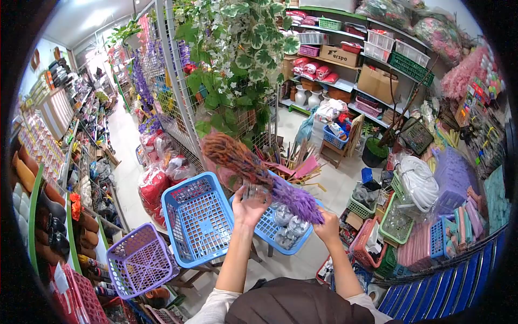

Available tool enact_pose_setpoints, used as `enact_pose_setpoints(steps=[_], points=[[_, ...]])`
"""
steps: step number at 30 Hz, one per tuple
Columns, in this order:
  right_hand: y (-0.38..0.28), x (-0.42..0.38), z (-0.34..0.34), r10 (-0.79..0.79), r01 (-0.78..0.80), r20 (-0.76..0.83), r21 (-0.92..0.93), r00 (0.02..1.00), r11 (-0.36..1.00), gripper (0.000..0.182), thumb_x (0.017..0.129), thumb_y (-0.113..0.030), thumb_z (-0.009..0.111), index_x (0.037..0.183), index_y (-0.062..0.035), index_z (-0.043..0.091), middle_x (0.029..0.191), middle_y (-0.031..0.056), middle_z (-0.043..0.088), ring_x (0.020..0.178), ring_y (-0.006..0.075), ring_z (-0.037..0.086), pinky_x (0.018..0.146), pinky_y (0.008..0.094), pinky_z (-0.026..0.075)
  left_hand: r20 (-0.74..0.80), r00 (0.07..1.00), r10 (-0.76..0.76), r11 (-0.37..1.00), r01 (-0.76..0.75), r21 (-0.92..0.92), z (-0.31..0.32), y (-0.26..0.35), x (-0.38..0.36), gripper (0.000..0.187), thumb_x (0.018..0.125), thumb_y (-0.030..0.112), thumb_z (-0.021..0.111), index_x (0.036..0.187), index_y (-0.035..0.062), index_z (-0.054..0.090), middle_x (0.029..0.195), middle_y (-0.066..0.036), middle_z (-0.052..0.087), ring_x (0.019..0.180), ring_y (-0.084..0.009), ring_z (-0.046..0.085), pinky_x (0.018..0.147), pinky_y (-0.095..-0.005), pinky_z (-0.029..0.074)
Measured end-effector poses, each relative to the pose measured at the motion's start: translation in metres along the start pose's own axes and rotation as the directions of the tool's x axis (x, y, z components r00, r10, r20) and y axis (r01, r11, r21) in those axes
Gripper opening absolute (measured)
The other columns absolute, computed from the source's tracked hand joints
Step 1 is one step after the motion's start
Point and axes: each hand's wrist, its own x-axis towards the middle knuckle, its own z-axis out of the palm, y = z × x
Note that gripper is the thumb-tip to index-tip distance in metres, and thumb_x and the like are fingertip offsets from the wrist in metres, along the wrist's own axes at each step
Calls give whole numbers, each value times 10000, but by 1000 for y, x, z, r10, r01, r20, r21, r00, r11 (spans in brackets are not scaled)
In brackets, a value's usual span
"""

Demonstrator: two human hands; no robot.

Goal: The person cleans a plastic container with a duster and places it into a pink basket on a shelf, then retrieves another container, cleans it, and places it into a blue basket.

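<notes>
A long bushy bundle of dried-looking flower spikes (pixel 240 159) slants across in front of me, brown-orange at its upper left and purple at its lower right. My right hand (pixel 327 228) is closed around the purple end. Under the middle, my left hand (pixel 251 204) is palm up with its fingers curled at the bundle; something clear, perhaps plastic wrap, shows there. Beneath the bundle is a blue basket (pixel 295 247) with clear glass-like pieces (pixel 291 231) in it. Left of my left hand stands a larger blue basket (pixel 197 218) with nothing visible inside.
A purple basket (pixel 143 259) sits at the lower left. Hanging leafy vines (pixel 237 65) cover a wire rack (pixel 178 102) ahead. Shelves with boxes (pixel 377 81) line the back right. Several filled baskets, including a pink one (pixel 368 243), crowd the right floor. Red bagged goods (pixel 154 189) lie left.
</notes>
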Motion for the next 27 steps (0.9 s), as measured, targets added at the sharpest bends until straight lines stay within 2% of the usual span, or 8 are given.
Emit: enact_pose_setpoints(steps=[6,13,15,19,21,23,25,27], points=[[13,-12,1,-116,115,54,30,992,993,359,592,-133,629,941,-55,659,850,141,661,706,306,638,614,366,510,25,979,200,975,-202,98,-5,8,5,274,840,295,508,1010,93,583,923,-71,619,930,-226,569,1002,-490,307],[7,1,7,-4,5,-27,11,1000,1000,338,612,-140,634,940,-67,667,831,137,665,676,303,636,590,360,505,103,993,-49,999,51,-13,-20,10,8,391,822,315,552,1146,98,528,1167,-85,560,1129,-260,493,1036,-538,238],[11,-1,4,-75,76,-20,24,997,997,333,618,-139,634,942,-66,667,832,138,665,676,303,637,594,359,508,-30,1000,3,998,-1,60,-13,9,4,438,820,366,551,1177,116,513,1177,-86,555,1139,-267,485,1019,-562,235],[17,-11,-2,-153,151,38,44,988,988,302,634,-133,633,925,-59,667,853,139,665,694,299,642,612,352,518,101,994,52,996,-60,69,-11,13,4,420,825,437,506,1108,130,548,1123,-68,570,1080,-242,508,998,-592,251],[15,-10,-3,-132,131,34,33,991,991,295,633,-134,636,917,-58,668,864,137,665,704,296,644,620,350,521,493,870,-15,999,34,-30,-22,17,15,458,832,430,490,1156,108,520,1190,-106,525,1135,-273,455,988,-590,270],[15,-8,-2,-110,110,26,19,994,994,289,632,-134,639,909,-57,669,875,135,666,715,292,646,629,348,523,428,903,-38,999,43,-3,-12,8,4,418,835,395,499,1136,107,534,1156,-97,546,1104,-261,474,980,-539,303],[18,-4,3,-112,114,-53,22,992,993,301,626,-141,643,917,-68,671,884,131,666,718,286,648,624,346,523,-134,990,37,997,-27,75,10,-3,-5,342,840,354,509,1070,107,568,1061,-86,576,1018,-247,516,983,-493,314],[14,-3,1,-123,124,-23,40,992,991,312,624,-143,642,926,-68,670,880,132,666,714,287,647,621,347,522,-170,982,76,995,-64,79,11,-6,-4,311,819,353,561,1019,115,585,941,-48,618,968,-231,523,980,-438,318]])
